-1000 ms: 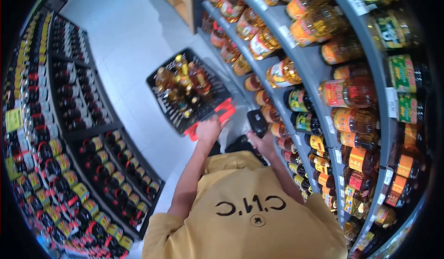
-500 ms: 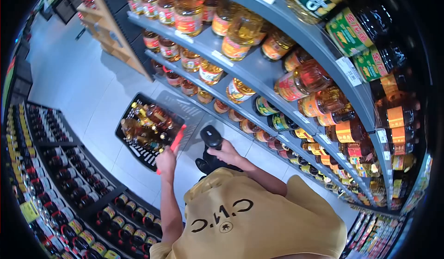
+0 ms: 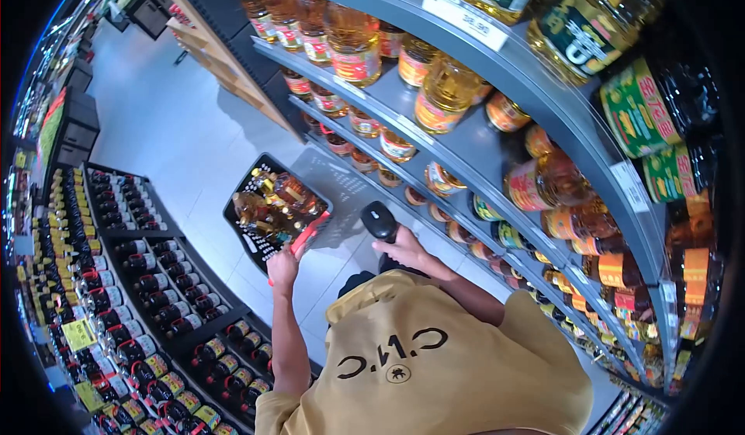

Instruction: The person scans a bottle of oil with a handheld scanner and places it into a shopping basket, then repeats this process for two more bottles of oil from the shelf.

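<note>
A black shopping basket (image 3: 247, 246) with a red handle (image 3: 312, 233) stands in front of me on the floor side of the aisle. Several bottles (image 3: 283, 194) with amber and yellow contents lie and stand inside it. My left hand (image 3: 282, 267) is wrapped round the near end of that red handle. In my right hand (image 3: 405, 250) is a black handheld barcode scanner (image 3: 379, 220), its head pointing forward, away from my body. The fingers of this hand close about the scanner's grip, which they partly hide.
On the right, a tall grey shelf (image 3: 543, 117) holds rows of cooking oil bottles (image 3: 448, 93). Low dark racks (image 3: 159, 237) of sauce bottles (image 3: 109, 299) line the left. Tiled floor (image 3: 163, 117) runs between them toward a wooden shelf unit (image 3: 233, 78).
The view has shifted as I move along the aisle; shelves, basket and hands appear further right. My right hand has lifted the scanner slightly. Both grips are kept.
</note>
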`<action>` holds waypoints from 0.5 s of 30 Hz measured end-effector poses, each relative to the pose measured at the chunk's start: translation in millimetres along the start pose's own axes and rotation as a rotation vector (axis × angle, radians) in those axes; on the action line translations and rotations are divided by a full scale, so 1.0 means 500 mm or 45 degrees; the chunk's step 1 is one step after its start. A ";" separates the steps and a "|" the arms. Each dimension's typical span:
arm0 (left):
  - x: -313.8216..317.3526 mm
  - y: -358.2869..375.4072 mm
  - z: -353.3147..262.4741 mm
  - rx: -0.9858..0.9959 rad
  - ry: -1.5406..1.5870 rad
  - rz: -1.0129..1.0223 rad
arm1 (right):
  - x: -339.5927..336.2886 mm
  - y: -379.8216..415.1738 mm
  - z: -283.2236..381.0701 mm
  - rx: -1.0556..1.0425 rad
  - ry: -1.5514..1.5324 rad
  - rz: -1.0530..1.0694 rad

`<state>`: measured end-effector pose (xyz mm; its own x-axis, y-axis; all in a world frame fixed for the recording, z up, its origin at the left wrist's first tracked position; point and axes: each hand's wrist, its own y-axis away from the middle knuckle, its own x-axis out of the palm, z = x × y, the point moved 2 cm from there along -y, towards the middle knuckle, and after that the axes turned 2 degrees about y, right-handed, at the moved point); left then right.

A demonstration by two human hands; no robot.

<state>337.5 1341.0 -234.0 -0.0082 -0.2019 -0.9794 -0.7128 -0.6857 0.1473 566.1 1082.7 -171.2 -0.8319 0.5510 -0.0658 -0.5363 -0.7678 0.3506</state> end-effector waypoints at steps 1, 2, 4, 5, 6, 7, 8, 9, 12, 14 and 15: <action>-0.005 -0.008 0.004 -0.044 0.024 0.050 | -0.002 -0.003 0.008 0.014 -0.015 0.005; -0.014 -0.012 0.010 -0.057 0.017 0.056 | -0.006 -0.005 0.015 0.029 -0.018 0.013; -0.013 -0.030 0.018 -0.067 0.015 0.060 | -0.007 -0.009 0.011 0.024 -0.004 0.007; -0.016 -0.037 0.022 -0.072 0.013 0.054 | -0.006 -0.011 0.012 0.017 -0.013 -0.004; -0.015 -0.044 0.026 -0.066 0.007 0.043 | -0.005 -0.013 0.012 0.011 -0.023 -0.015; -0.013 -0.047 0.033 -0.059 0.000 0.032 | -0.004 -0.016 0.013 0.004 -0.032 -0.026; -0.012 -0.052 0.041 -0.047 -0.006 0.018 | -0.002 -0.020 0.010 0.027 -0.040 -0.030; -0.005 -0.056 0.052 -0.021 -0.008 -0.004 | 0.000 -0.024 0.007 0.050 -0.048 -0.034; 0.004 -0.070 0.073 0.034 0.040 -0.069 | 0.007 -0.034 0.024 0.016 -0.072 -0.074; 0.010 -0.074 0.084 0.085 0.040 -0.105 | 0.016 -0.043 0.034 0.016 -0.076 -0.113; 0.001 -0.075 0.084 0.076 0.056 -0.065 | 0.020 -0.048 0.036 0.023 -0.069 -0.136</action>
<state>335.0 1396.0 -245.8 0.0590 -0.1989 -0.9782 -0.7518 -0.6535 0.0875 573.3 1112.3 -163.4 -0.7607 0.6469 -0.0531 -0.6186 -0.6977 0.3613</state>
